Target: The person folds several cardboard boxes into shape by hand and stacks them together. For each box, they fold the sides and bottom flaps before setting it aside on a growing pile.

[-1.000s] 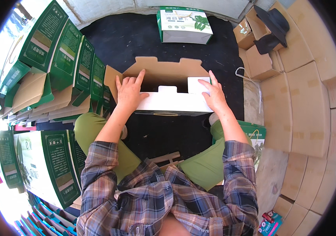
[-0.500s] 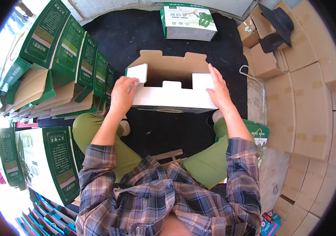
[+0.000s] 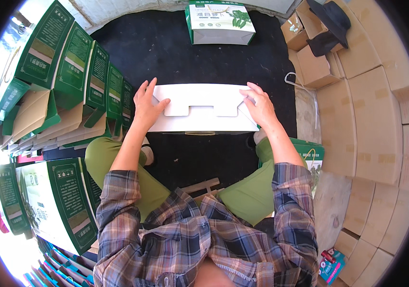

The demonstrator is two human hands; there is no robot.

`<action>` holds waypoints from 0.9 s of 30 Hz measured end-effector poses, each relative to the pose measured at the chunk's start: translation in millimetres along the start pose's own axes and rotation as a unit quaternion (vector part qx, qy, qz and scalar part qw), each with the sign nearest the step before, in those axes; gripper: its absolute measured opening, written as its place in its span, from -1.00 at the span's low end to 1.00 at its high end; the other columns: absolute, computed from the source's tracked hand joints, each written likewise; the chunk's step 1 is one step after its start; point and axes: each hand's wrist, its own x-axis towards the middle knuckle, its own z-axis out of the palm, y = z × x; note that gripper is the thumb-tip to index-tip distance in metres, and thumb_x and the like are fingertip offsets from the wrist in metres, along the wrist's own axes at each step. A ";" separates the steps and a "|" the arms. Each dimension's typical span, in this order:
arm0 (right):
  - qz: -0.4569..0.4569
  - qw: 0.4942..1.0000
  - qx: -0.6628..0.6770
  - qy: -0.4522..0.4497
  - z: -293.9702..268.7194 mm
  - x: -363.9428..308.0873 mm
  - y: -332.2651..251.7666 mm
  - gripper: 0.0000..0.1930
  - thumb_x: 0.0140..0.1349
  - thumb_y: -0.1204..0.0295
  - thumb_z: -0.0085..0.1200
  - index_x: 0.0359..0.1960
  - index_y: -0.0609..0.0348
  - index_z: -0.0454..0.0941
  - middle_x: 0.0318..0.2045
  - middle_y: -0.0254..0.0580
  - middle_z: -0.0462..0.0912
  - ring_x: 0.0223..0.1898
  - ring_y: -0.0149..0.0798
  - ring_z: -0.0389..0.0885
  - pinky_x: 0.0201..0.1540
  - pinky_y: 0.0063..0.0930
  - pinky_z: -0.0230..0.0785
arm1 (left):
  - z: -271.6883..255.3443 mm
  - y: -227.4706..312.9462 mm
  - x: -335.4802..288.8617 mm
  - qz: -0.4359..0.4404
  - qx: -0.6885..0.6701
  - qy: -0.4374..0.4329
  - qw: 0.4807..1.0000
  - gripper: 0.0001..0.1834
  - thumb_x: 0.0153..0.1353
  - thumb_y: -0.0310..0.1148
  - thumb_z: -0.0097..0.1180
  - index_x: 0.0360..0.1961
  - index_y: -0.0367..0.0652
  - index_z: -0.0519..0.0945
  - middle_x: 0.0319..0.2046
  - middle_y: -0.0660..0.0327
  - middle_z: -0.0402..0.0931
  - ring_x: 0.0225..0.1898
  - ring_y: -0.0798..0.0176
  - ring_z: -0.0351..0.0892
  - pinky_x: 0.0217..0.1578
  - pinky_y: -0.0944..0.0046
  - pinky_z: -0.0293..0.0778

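In front of my bent knees is a cardboard gift box (image 3: pixel 202 125), its white flaps uppermost. The wide white flap (image 3: pixel 192 93) with a notched edge lies folded across the opening, over the near white panel. My left hand (image 3: pixel 148 107) holds the box's left end, thumb on the white flap and fingers along the outside. At the other end my right hand (image 3: pixel 262 107) grips the right corner, its thumb and fingers bent over the flap's edge. The inside of the box is hidden under the flaps.
A closed green-and-white box (image 3: pixel 220 26) stands on the black floor cloth (image 3: pixel 166 52) ahead. Green cartons (image 3: pixel 70 67) with open brown flaps are stacked at left. Brown cartons (image 3: pixel 381 124) line the right side, with a black hat (image 3: pixel 331 21) on top.
The far brown-sided flap has come down over the opening, showing its white face, and the small side flaps are now mostly covered. Both hands have shifted on the box's ends.
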 end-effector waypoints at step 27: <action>0.345 0.880 0.327 0.021 21.8 -7.6 57.9 -0.61 0.28 0.07 0.03 -0.16 0.18 0.55 -0.34 -0.24 0.58 -0.27 -0.23 0.53 -0.17 -0.27 0.40 | 8.0 -52.8 0.5 -0.375 -0.365 -0.011 0.852 -0.59 0.24 0.03 0.08 -0.18 -0.12 0.57 -0.34 0.31 0.50 -0.28 0.21 0.49 -0.21 0.15 0.42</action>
